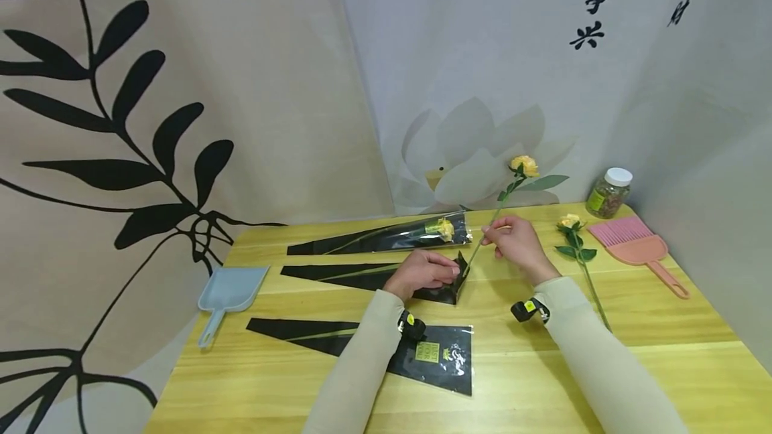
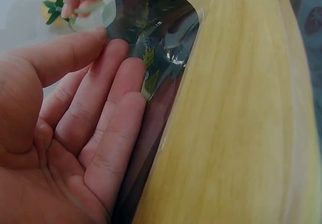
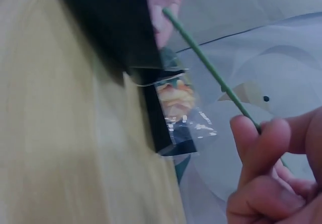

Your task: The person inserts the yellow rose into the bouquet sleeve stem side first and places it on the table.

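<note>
My right hand (image 1: 520,245) pinches the green stem (image 3: 216,78) of a yellow rose (image 1: 523,166) between thumb and fingers. The bloom is up and the stem slants down to the left. At the mouth of a black flower sleeve (image 1: 435,295), my left hand (image 1: 425,269) pinches the edge, and the mouth gapes a little. The stem's lower end is near that mouth; the right wrist view shows its tip outside the sleeve. Behind lies another sleeve (image 1: 404,240) with a yellow rose inside. A flat sleeve (image 1: 446,360) lies in front, partly covered by the left forearm.
A second loose yellow rose (image 1: 569,222) lies on the wooden table (image 1: 512,374) at the right. Beyond it are a pink brush and dustpan (image 1: 642,250) and a white-lidded jar (image 1: 609,193). A light blue dustpan (image 1: 232,288) lies at the left edge. A curtain (image 1: 289,86) hangs behind.
</note>
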### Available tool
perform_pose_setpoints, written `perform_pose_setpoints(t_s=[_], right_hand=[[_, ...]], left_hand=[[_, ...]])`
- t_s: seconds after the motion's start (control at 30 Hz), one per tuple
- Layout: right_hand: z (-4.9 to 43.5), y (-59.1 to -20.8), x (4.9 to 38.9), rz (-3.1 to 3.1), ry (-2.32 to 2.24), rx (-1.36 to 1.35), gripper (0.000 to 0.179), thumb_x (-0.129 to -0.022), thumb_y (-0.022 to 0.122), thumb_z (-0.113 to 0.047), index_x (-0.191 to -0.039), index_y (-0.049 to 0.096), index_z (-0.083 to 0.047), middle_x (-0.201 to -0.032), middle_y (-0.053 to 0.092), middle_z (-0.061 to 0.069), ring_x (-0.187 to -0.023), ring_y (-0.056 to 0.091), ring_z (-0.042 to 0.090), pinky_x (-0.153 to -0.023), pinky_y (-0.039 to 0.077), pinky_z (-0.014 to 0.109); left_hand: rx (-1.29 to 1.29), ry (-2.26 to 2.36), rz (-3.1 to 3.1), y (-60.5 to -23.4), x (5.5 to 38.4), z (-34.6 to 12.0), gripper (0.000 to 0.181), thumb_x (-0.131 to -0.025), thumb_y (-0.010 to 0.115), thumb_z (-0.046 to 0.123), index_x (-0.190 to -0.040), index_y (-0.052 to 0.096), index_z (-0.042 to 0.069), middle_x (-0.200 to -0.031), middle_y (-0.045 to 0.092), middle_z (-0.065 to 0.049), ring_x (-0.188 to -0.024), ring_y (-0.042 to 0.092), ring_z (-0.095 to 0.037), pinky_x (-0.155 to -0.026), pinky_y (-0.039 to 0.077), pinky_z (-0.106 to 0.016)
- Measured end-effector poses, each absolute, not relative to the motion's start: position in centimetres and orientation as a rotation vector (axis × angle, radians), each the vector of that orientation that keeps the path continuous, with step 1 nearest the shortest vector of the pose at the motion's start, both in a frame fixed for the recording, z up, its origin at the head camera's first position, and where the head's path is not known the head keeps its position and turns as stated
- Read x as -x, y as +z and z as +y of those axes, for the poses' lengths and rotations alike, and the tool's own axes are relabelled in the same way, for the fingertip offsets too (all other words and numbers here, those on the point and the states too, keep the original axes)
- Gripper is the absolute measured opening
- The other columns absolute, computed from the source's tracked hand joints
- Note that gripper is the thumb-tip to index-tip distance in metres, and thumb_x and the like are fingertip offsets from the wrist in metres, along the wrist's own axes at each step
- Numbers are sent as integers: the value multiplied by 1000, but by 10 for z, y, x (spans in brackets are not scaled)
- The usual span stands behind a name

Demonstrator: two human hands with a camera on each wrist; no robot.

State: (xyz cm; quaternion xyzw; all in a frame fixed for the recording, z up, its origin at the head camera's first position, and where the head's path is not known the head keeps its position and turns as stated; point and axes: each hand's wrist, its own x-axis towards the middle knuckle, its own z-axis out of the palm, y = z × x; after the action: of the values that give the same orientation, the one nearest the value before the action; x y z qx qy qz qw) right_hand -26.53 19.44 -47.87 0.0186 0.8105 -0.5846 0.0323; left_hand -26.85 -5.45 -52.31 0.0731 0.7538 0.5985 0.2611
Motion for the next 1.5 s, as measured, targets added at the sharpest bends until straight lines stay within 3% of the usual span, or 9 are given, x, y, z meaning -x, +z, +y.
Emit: perform_pose_setpoints(t_s=[0.17,0.3,0.47,0.67,1.07,1.5], right_hand=[[192,-486,265,2563,-1775,-52,24,-108,63,-24,-110,55,-2,-99,77,23,-53,56,15,-55,53,32],[190,-489,262,2588,-1769,-39,22,-108,62,-22,-110,54,-1,-100,76,25,-53,55,14,-51,50,29],[186,-496,258,2573,-1783,-65,20,-109,61,-20,-110,53,-1,-104,76,28,-52,55,14,-48,48,28],[181,-503,257,2565,-1813,-92,18,-108,61,-19,-108,54,-2,-102,77,25,-52,56,13,-46,44,25],[168,-512,257,2503,-1911,-170,17,-107,63,-19,-106,57,-2,-99,79,20,-47,52,11,-42,39,23],[160,-517,256,2380,-2057,-362,20,-102,72,-22,-102,63,-4,-86,78,-1,-49,47,7,-43,39,22]], left_hand=[[-182,1638,2056,-521,268,-54,21,-91,85,25,-110,84,15,-110,82,-1,-97,79,-17,-90,66,-39],[-142,1641,2068,-518,268,-54,22,-93,84,23,-112,83,13,-109,82,-4,-97,79,-20,-90,66,-41],[-119,1634,2079,-515,267,-51,20,-95,81,19,-113,83,12,-101,82,-5,-88,78,-15,-82,66,-34],[-129,1667,2107,-511,267,-43,17,-99,75,15,-113,83,8,-95,81,-7,-76,75,-10,-71,65,-26],[-48,1840,2148,-511,266,-30,16,-100,71,8,-108,83,3,-100,79,-9,-76,73,-11,-73,66,-26],[23,1989,2121,-514,267,-13,22,-101,69,8,-117,79,-2,-104,80,-15,-76,72,-8,-74,66,-24]])
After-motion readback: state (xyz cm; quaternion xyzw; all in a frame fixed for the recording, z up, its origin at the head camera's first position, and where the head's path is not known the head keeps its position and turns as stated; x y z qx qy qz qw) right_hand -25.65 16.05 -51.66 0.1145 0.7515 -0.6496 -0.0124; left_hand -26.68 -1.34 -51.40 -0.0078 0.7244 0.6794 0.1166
